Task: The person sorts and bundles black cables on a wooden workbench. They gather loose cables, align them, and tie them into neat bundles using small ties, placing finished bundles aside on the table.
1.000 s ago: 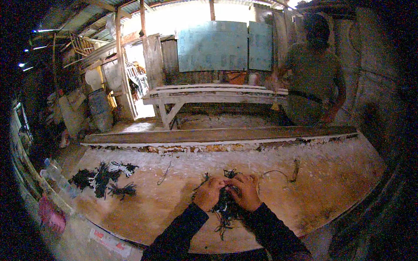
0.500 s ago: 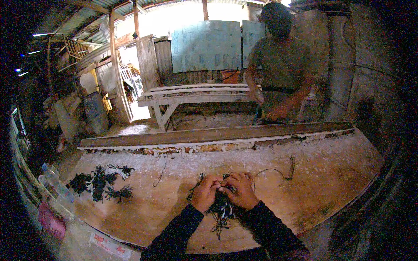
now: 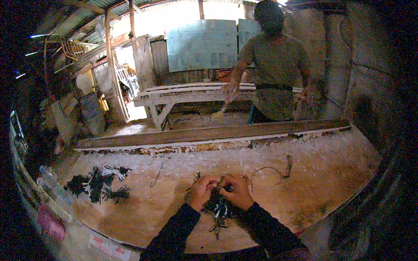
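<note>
My left hand [image 3: 201,192] and my right hand [image 3: 237,191] meet over the middle of the wooden table, fingers bent and pinched close together. Between and below them is a bundle of black and white strings [image 3: 220,209], its loose ends trailing toward me. Both hands grip the upper part of this bundle, where the fingers hide the detail. Dark strands also stick out beyond my left fingers. On the left of the table lies a pile of similar black and white string bundles [image 3: 96,182].
A thin loose cord [image 3: 288,166] lies right of my hands, another strand [image 3: 156,175] to their left. A raised wooden board [image 3: 209,132] borders the table's far edge. Clear plastic bottles [image 3: 56,187] stand at the left edge. Beyond, a person [image 3: 278,65] stands by a bench [image 3: 191,96].
My hands stay on the bundle, with only small finger shifts. The person across has straightened and now holds a tool with a pale end out to the left. The view has shifted slightly.
</note>
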A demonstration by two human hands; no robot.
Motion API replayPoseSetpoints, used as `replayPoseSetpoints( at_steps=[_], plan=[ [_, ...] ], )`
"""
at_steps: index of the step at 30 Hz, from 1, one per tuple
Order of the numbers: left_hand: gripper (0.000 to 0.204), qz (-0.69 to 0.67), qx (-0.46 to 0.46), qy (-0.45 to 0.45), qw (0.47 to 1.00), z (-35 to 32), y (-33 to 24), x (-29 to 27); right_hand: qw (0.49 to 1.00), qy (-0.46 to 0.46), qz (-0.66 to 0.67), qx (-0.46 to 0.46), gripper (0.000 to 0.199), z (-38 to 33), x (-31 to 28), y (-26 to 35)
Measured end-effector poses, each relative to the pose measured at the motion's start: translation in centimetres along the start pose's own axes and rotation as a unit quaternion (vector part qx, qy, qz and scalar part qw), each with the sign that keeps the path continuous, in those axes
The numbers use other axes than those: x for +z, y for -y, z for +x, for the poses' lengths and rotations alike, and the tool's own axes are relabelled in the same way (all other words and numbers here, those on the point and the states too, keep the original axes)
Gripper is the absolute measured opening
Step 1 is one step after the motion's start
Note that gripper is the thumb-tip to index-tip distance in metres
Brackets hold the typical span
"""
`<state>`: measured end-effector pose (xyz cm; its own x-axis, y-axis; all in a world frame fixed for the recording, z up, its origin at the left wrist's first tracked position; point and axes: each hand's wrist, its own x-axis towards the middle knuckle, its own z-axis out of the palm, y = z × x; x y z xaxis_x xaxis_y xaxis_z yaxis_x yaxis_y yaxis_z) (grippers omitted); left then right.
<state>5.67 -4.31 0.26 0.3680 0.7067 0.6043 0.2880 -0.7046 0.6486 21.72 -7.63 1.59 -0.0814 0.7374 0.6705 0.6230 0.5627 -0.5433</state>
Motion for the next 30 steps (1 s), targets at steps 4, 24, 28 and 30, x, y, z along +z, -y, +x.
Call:
replayPoseSetpoints(
  at_steps=[4,24,28,30],
  plan=[
    [0.013,0.021,0.021,-0.026,0.999,0.2,-0.1,-0.2,0.999,0.044,-0.023,0.015,0.015,0.0,-0.6,0.3],
    [0.026,0.118,0.165,-0.064,0.977,0.1,-2.2,-0.8,0.999,0.015,-0.005,-0.036,0.026,0.6,-0.6,2.2],
    [0.022,0.111,0.137,-0.068,0.982,-0.1,-2.7,-1.1,0.995,-0.048,-0.031,-0.077,0.022,0.1,-0.5,2.5],
    [0.022,0.126,0.158,-0.098,0.974,0.1,-2.9,-1.2,0.993,-0.054,-0.063,-0.088,0.023,0.0,-0.3,2.3]
  ],
)
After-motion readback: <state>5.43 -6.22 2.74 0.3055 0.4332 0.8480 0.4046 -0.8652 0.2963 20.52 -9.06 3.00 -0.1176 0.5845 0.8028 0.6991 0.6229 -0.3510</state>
